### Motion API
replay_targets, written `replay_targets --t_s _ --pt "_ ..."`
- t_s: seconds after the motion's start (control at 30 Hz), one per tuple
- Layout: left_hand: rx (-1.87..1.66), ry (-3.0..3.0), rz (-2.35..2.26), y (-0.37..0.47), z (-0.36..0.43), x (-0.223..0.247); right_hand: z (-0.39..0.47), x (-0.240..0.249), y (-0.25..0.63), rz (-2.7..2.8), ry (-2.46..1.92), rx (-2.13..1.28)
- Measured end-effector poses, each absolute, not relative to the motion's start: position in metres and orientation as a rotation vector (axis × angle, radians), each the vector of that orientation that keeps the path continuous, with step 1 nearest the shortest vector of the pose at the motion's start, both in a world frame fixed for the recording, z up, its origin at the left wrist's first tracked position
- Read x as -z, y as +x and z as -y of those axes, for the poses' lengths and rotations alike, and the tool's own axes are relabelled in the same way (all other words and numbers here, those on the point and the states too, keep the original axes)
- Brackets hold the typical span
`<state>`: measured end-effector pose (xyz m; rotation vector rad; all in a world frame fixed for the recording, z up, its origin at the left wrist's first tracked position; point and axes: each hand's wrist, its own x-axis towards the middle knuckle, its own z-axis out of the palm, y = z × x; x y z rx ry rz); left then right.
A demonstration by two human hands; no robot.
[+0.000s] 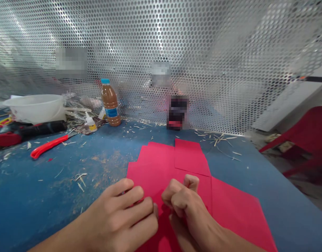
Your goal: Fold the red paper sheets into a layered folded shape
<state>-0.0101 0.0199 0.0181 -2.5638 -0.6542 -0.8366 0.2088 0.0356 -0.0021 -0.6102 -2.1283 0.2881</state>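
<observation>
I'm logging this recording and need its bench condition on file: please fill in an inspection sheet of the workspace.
Surface: blue tabletop, scuffed, with brownish dust.
Job's things: red sheets lying flat, partly overlapping, under both hands.
Clutter: pale slivers scattered about; at left, red-handled cutter, red-and-black tool, white basin, small glue-type bottle; behind, blue-capped bottle of brown contents.
Hands: left hand and right hand bare, fingers curled; cannot tell whether either grips anything.
Cables: nothing seen.
Surroundings: perforated metal screen behind; red chair at right; dark item pixelated, unidentifiable.
</observation>
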Motion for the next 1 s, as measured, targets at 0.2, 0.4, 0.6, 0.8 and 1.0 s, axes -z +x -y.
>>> replay_targets --t_s 0.2,0.4,0.6,0.8,1.0 --pt "0.742 -2.547 0.609 -0.017 -0.024 -0.026 -0.034 -0.004 0.209 2.179 -0.626 -0.355" --pt "0.725 -2.568 0.579 -0.019 -0.024 -0.029 -0.038 0.003 0.21 2.169 -0.626 -0.386" --pt "0.721 -2.527 0.629 -0.03 -0.027 -0.031 -0.047 0.007 0.211 2.019 -0.773 -0.359" --pt "0.692 -2.557 0.596 -0.028 -0.03 -0.029 -0.045 0.007 0.21 2.01 -0.628 -0.343" --pt "0.721 -2.584 0.595 -0.02 -0.027 -0.029 -0.041 0.002 0.212 2.191 -0.52 -0.249"
